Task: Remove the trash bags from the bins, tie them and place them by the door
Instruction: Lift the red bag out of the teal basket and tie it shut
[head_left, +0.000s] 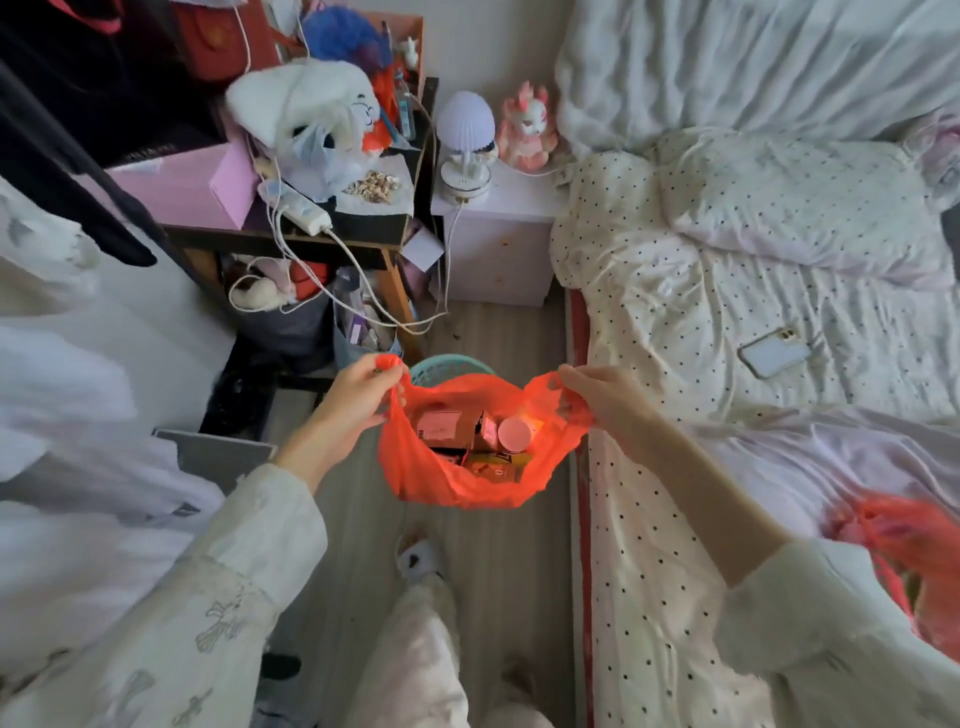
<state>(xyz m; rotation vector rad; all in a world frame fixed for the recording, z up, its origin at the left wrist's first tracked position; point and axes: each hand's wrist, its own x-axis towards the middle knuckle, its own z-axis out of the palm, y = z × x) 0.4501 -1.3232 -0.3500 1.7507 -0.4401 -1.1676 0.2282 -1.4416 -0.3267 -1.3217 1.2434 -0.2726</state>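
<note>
left hand (358, 384): I have it pinched shut on the bag's left handle, the thin film bunched between thumb and fingers.
orange trash bag (457, 483): it hangs in the air between my two hands, mouth pulled wide, above the floor and just in front of the teal bin (447, 366), whose rim shows behind it.
contents: small cartons and a round lid sit low in the bag; I judge the load light but lumpy, with box corners that could poke the film.
material: thin, soft, slippery plastic, I'd say; it sags and wrinkles, so it holds no shape of its own.
where to hold: the two handle loops, gathered tight, look the safest places; I would bring them together and knot them over the load.
right hand (592, 395): closed on the right handle, fingers curled around the bunched film.
bed (727, 291): lies just beside the bag on the right.
</note>
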